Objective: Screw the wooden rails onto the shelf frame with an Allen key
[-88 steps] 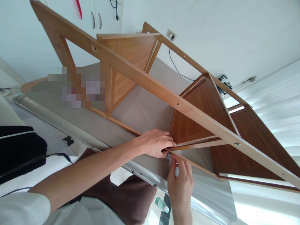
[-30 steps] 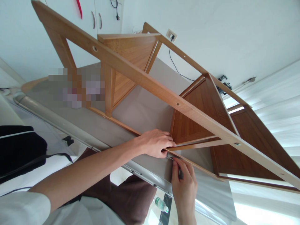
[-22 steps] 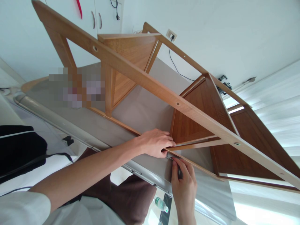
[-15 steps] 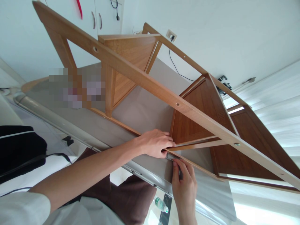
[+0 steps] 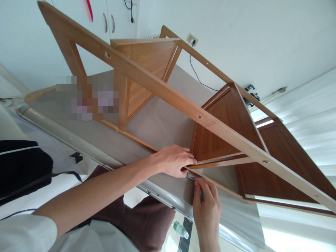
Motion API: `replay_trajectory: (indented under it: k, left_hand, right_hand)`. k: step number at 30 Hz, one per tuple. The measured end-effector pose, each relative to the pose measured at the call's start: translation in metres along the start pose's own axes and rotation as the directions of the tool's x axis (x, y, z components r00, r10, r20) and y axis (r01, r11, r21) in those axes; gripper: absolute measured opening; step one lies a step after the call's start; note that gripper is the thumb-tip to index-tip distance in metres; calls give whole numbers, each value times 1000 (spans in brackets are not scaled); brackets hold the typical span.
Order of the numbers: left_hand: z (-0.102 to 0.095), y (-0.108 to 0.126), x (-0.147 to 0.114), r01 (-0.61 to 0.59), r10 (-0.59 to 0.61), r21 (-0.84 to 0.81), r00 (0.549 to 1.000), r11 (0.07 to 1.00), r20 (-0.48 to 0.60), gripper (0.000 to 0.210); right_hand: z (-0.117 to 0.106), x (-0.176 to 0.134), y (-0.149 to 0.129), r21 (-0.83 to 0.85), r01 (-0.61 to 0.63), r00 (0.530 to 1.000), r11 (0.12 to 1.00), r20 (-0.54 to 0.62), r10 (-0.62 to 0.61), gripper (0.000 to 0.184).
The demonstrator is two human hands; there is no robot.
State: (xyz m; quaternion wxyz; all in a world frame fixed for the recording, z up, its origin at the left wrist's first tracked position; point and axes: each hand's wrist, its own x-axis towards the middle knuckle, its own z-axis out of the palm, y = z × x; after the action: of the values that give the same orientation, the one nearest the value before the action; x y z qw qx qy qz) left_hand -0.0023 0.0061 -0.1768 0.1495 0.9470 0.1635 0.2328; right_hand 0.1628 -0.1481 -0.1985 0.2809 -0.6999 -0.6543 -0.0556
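We see a light-brown wooden frame [image 5: 157, 88] resting on a smooth grey worktop [image 5: 105, 148], two bare hands busy at its near lower joint. The left hand [image 5: 175, 161] clasps the joint, fingers curled over it; the right hand [image 5: 207, 201] pinches a small dark metal piece [image 5: 191, 174] between thumb and fingertips at the outer side of the long, thin lower rail [image 5: 139, 141]. Its full shape we cannot tell.

Three flat brown wooden panels [image 5: 236, 119] already span the frame's two long sides, so we judge the body largely assembled, with the joint under the hands unfinished. On the thick upper rail [image 5: 181, 104], a round metal fitting [image 5: 266, 161] fills one hole, while a plain round hole [image 5: 199, 117] shows no hardware; whether it needs any, we cannot say.

A strip of grey surface separates the lower rail from the worktop's rounded silver metal edge [image 5: 65, 138]. With a narrow slanting wooden crosspiece [image 5: 220, 162] just beside the left fingers, we judge turning room tight, freest toward the person.
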Motion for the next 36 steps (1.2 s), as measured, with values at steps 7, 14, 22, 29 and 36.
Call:
replay_trajectory:
  k: [7,14,22,29,36]
  left_hand:
    - [2,-1,0,-10,10,10,1000,1000,-1,19]
    - [2,-1,0,-18,18,12,1000,1000,-10,19]
    - [3,-1,0,-14,14,14,1000,1000,-7,18]
    - [0,-2,-1,-16,16,-14,1000,1000,9,22]
    - [-1,-2,-1,-12,14,-48,999,999,36,35]
  right_hand:
    - [-1,0,-1,-14,-7,1000,1000,-10,7,22]
    - [-3,5,-11,-5,-27,999,1000,-35,27,20]
    - [-2,7,-16,-32,51,998,998,-47,-52,21]
    - [-6,7,-17,-59,48,997,997,-51,-51,21]
    - [-4,3,-13,-73,23,999,997,-34,-25,21]
